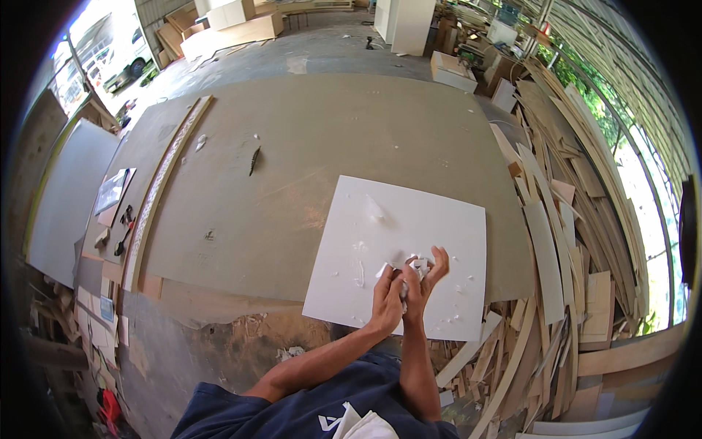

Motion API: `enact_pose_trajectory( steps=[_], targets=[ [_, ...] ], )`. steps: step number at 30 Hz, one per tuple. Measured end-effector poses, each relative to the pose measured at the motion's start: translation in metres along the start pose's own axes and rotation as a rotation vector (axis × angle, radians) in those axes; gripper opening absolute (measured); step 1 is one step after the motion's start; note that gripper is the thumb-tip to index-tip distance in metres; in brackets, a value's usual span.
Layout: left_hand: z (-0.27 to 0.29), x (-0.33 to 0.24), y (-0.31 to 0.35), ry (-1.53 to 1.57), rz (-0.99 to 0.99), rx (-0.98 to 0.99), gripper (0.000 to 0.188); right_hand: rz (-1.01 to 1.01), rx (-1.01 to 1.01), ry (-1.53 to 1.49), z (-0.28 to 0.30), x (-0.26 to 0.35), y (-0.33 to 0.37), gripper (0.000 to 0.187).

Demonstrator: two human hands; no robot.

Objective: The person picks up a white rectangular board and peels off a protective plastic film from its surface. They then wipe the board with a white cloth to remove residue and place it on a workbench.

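Two hands are observed above the near part of the white board (395,201). The left hand (386,301) is curled closed about crumpled white material (420,268); the right hand (420,287), against it, is half open, its fingers raised, with the same material held between thumb and fingers. The direction and long axis of this material cannot be determined (fingers cover much of it). On the board lie one larger white clump (376,213), toward its far edge, and numerous small scraps, too fine to count. Left of the board, one slim dark object (254,161) and, farther left, one long strip (164,192) both point away from the person. Well beyond the board, to its right, stands one pale box (453,73); contents indeterminable.
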State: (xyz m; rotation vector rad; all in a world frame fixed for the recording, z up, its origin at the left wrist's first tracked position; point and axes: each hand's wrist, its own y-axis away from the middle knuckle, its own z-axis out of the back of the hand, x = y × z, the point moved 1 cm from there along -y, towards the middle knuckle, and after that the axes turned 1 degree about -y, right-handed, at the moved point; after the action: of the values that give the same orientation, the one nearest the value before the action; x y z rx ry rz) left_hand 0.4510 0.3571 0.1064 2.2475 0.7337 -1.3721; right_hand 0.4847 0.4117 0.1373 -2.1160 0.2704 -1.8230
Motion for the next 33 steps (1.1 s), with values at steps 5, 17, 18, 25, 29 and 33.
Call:
enact_pose_trajectory(
  steps=[5, 17, 18, 25, 29, 33],
  targets=[
    [0.018, 0.006, -0.009, -0.127, 0.122, -0.128, 0.052, -0.74, 0.21, -0.648, -0.002, -0.086, 0.034, 0.032],
    [-0.008, 0.026, -0.033, -0.069, 0.143, 0.11, 0.068, -0.23, 0.012, 0.059, 0.062, -0.024, 0.002, 0.035],
    [-0.028, 0.024, -0.031, 0.132, 0.251, 0.247, 0.069, -0.188, -0.029, 0.029, 0.071, -0.026, -0.001, 0.037],
    [-0.155, 0.047, 0.02, 0.063, 0.669, 0.403, 0.076, -0.272, -0.177, 0.008, 0.168, -0.039, -0.043, 0.057],
    [-0.177, 0.064, -0.002, 0.173, 0.801, 0.13, 0.063, 0.114, -0.043, 0.366, 0.216, -0.037, -0.058, 0.027],
    [-0.202, 0.093, -0.024, 0.097, 0.534, 0.219, 0.044, -0.068, 0.04, -0.048, 0.232, -0.053, -0.065, 0.05]
  ],
)
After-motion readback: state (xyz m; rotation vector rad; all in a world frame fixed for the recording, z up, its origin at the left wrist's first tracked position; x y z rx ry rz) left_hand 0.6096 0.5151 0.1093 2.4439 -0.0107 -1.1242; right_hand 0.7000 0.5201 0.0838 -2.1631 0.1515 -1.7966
